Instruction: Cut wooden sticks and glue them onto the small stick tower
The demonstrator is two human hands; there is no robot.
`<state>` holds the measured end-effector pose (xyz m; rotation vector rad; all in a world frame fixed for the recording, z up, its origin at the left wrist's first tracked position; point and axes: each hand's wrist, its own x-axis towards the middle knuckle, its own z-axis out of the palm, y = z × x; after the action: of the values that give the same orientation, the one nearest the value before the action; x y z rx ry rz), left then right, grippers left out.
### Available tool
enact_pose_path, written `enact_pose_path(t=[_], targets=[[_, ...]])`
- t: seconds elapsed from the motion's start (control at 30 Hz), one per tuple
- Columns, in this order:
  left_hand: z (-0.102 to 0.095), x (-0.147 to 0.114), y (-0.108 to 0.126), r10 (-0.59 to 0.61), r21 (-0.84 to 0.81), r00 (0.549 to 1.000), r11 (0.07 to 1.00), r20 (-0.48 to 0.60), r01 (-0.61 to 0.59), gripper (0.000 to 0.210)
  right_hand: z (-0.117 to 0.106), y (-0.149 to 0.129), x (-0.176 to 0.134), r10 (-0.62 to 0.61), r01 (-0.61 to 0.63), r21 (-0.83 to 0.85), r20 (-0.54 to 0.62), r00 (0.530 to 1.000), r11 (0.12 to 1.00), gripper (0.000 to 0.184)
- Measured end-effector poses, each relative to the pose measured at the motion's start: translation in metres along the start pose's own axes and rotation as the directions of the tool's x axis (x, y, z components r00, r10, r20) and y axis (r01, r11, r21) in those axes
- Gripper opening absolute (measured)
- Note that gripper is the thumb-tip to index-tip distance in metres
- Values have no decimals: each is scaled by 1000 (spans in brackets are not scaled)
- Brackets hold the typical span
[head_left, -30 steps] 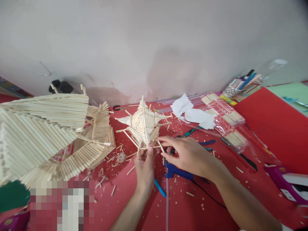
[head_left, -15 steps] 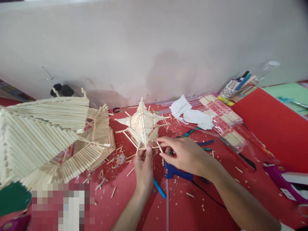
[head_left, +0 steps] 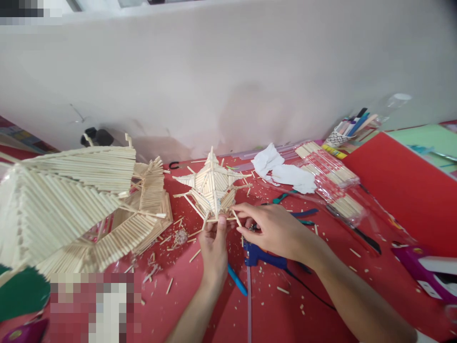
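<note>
A small star-shaped roof model (head_left: 215, 183) made of pale wooden sticks is held up above the table, its pointed tip facing away from me. My left hand (head_left: 213, 247) grips its near edge, thumb on top and fingers underneath. At the near right corner, my right hand (head_left: 274, 231) pinches a short wooden stick (head_left: 237, 218) that slants down from the model. Whether that stick is fixed to the model I cannot tell. Just beneath the right hand lies a blue hot glue gun (head_left: 266, 257), partly hidden, with a clear glue stick (head_left: 249, 305) extending toward me.
A larger stick-built roof model (head_left: 71, 205) fills the left side. Crumpled white tissue (head_left: 282, 169), packs of sticks (head_left: 328, 166), a pen cup (head_left: 337, 137) and a red board (head_left: 403, 190) are at the right. Stick scraps and a blue pen (head_left: 237, 279) lie on the red table.
The view has shifted slightly, so the larger model appears a little further right. Both hands keep the same grip on the small roof model and the short stick.
</note>
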<state>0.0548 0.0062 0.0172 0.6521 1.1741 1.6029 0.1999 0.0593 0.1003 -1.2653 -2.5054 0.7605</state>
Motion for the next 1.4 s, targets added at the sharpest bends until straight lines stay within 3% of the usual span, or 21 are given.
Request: enact_pose_path(t=[0.3,0.53,0.63,0.73,0.93,1.03,1.13,1.27,1.4], targets=[[-5,1,-3,-13,-75,1000,997,27,15,33,-4,-5,1,29,-29,-9,38,999,1000,40],[-23,0,2,-64,70,995,996,78,59,33,-15,4,-4,41,-41,-8,42,998,999,59],[-31,3,10,-113,179,987,980,115,91,34,-25,14,-8,88,-88,-58,4,996,994,52],[-39,10,15,-139,258,975,962,171,92,37,-34,26,-12,148,-149,-224,-22,989,963,38],[-56,22,18,-49,426,978,904,201,-43,35,-38,47,-13,292,-211,-475,102,951,854,12],[-70,26,21,21,605,967,776,254,-175,33,-33,55,-9,302,-187,-501,159,940,845,9],[-85,32,22,77,775,924,521,374,-357,30,-28,56,-6,235,-107,-465,227,945,879,10],[-99,38,19,99,779,811,235,576,-582,26,-23,52,-3,162,-33,-412,282,946,911,15],[-101,39,18,107,731,743,130,661,-669,26,-24,54,-1,206,-54,-457,290,935,888,22]])
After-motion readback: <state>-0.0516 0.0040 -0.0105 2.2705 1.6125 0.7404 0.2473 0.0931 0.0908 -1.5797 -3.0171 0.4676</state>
